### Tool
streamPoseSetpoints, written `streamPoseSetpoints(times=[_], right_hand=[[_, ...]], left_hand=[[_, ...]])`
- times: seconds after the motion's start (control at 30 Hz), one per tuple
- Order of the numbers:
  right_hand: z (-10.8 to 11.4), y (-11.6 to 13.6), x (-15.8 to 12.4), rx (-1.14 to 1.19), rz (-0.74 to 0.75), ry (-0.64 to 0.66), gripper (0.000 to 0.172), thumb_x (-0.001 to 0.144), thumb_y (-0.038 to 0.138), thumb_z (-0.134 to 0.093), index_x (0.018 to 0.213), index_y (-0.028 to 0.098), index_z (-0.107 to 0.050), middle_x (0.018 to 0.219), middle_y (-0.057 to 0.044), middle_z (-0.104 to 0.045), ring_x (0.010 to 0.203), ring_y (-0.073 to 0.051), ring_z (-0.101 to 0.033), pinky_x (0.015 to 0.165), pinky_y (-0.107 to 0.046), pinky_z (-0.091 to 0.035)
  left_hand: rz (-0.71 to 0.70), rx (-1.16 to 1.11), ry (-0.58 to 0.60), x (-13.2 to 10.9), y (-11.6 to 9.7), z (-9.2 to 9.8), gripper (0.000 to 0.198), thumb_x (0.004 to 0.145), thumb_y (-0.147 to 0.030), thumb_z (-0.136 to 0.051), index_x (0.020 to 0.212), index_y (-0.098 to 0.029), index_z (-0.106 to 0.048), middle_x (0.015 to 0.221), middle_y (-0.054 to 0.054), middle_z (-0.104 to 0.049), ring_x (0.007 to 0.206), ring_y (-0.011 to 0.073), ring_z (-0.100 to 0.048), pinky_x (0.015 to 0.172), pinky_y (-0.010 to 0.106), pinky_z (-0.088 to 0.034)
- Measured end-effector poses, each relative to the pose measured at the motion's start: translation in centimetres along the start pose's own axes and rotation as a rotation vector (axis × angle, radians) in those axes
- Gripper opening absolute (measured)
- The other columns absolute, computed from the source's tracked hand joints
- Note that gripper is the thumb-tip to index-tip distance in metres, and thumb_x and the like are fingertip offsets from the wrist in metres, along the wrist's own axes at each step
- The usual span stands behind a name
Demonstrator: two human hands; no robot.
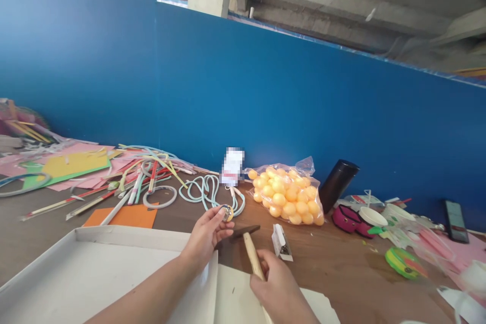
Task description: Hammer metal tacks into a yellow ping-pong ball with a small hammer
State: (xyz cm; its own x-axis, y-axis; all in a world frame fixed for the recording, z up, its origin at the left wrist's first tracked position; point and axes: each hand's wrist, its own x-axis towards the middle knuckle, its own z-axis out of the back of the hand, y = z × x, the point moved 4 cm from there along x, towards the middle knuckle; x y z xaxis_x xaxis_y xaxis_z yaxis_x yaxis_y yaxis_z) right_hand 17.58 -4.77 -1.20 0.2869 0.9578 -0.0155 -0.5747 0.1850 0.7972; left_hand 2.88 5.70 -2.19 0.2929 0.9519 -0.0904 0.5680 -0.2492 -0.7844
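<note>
My left hand (207, 238) pinches a small round item (228, 212), shiny with a yellow edge, between thumb and fingers. Wrapped round the pale wooden handle of a hammer (252, 253) is my right hand (277, 283); the dark metal head points up and away, just right of my left fingertips. Below the hands lies a cream sheet (235, 293), and a shallow white tray (144, 238) is under my left forearm. A small white box (281, 243) with metal pieces stands right of the hammer head.
A clear bag of orange balls (288, 195) and a black cylinder (337, 185) stand near the blue partition (266, 96). Coiled cords (201, 190) lie behind my left hand. Coloured paper and sticks cover the left; a green tape measure (404, 263) and phone (455, 220) are right.
</note>
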Motion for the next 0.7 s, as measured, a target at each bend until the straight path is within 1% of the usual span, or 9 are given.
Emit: streamPoseSetpoints(times=[0.1,0.2,0.3,0.37,0.43,0.5,0.57,0.63,0.7], right_hand=[[0.3,0.7,-0.3,0.14,0.083,-0.059,0.03,0.065,0.013,-0.052,0.093,0.022,-0.059,0.069,-0.001,-0.064,0.057,-0.018,-0.059,0.049,-0.025,-0.044],[0.6,1.8,-0.8,0.231,0.135,-0.104,0.029,0.075,0.024,-0.052,0.104,0.023,-0.054,0.065,0.0,-0.061,0.051,-0.017,-0.056,0.045,-0.025,-0.044],[0.7,2.4,-1.2,0.317,0.141,-0.101,0.036,0.081,0.039,-0.05,0.113,0.023,-0.049,0.062,0.001,-0.059,0.044,-0.014,-0.051,0.04,-0.024,-0.043],[0.6,2.5,-1.4,0.353,0.14,-0.108,0.043,0.08,0.043,-0.052,0.116,0.021,-0.049,0.062,0.0,-0.059,0.044,-0.014,-0.05,0.037,-0.023,-0.042],[0.4,2.4,-1.5,0.376,0.139,-0.117,0.046,0.079,0.041,-0.053,0.119,0.021,-0.05,0.067,-0.003,-0.062,0.046,-0.014,-0.051,0.035,-0.022,-0.041],[0.2,2.3,-1.4,0.379,0.152,-0.109,0.047,0.078,0.038,-0.053,0.122,0.022,-0.05,0.083,-0.007,-0.065,0.047,-0.014,-0.053,0.035,-0.022,-0.041],[0.1,2.2,-1.4,0.365,0.175,-0.092,0.047,0.078,0.036,-0.052,0.124,0.025,-0.05,0.098,-0.009,-0.064,0.048,-0.013,-0.053,0.036,-0.023,-0.042],[0.2,2.1,-1.4,0.362,0.175,-0.088,0.048,0.078,0.035,-0.052,0.125,0.026,-0.05,0.101,-0.01,-0.064,0.049,-0.013,-0.054,0.036,-0.023,-0.043],[0.4,2.1,-1.4,0.371,0.158,-0.103,0.048,0.079,0.035,-0.053,0.125,0.025,-0.05,0.099,-0.01,-0.065,0.051,-0.014,-0.055,0.037,-0.023,-0.043]], left_hand=[[0.003,-0.011,0.009,0.1,0.1,0.1,0.023,0.074,-0.028,-0.066,0.091,-0.016,-0.057,0.078,0.003,-0.062,0.068,0.0124,-0.064,0.059,0.021,-0.054],[-0.001,-0.008,0.018,0.2,0.3,0.2,0.023,0.075,-0.029,-0.065,0.091,-0.016,-0.056,0.079,0.003,-0.062,0.069,0.0127,-0.065,0.06,0.021,-0.054],[-0.007,-0.001,0.022,0.2,0.3,0.1,0.024,0.074,-0.03,-0.066,0.09,-0.016,-0.056,0.08,0.003,-0.062,0.07,0.0132,-0.065,0.06,0.021,-0.054],[-0.007,0.007,0.031,0.1,0.2,0.0,0.026,0.073,-0.031,-0.067,0.09,-0.016,-0.056,0.081,0.003,-0.062,0.07,0.0134,-0.065,0.059,0.021,-0.054],[-0.01,0.021,0.044,0.0,0.2,-0.2,0.027,0.072,-0.033,-0.068,0.09,-0.016,-0.056,0.08,0.003,-0.062,0.069,0.0136,-0.066,0.059,0.021,-0.053],[-0.013,0.043,0.049,0.0,0.2,-0.3,0.029,0.071,-0.033,-0.068,0.09,-0.016,-0.056,0.078,0.003,-0.062,0.068,0.0135,-0.066,0.059,0.021,-0.053],[-0.012,0.065,0.037,-0.1,0.3,-0.4,0.029,0.071,-0.033,-0.068,0.091,-0.016,-0.056,0.075,0.002,-0.062,0.067,0.0135,-0.065,0.059,0.022,-0.053],[-0.013,0.077,0.018,-0.1,0.3,-0.3,0.029,0.07,-0.033,-0.069,0.09,-0.016,-0.056,0.074,0.002,-0.062,0.066,0.0136,-0.065,0.058,0.022,-0.053],[-0.015,0.083,0.007,-0.1,0.3,-0.3,0.03,0.07,-0.034,-0.069,0.09,-0.016,-0.056,0.075,0.002,-0.063,0.066,0.014,-0.065,0.058,0.023,-0.054]])
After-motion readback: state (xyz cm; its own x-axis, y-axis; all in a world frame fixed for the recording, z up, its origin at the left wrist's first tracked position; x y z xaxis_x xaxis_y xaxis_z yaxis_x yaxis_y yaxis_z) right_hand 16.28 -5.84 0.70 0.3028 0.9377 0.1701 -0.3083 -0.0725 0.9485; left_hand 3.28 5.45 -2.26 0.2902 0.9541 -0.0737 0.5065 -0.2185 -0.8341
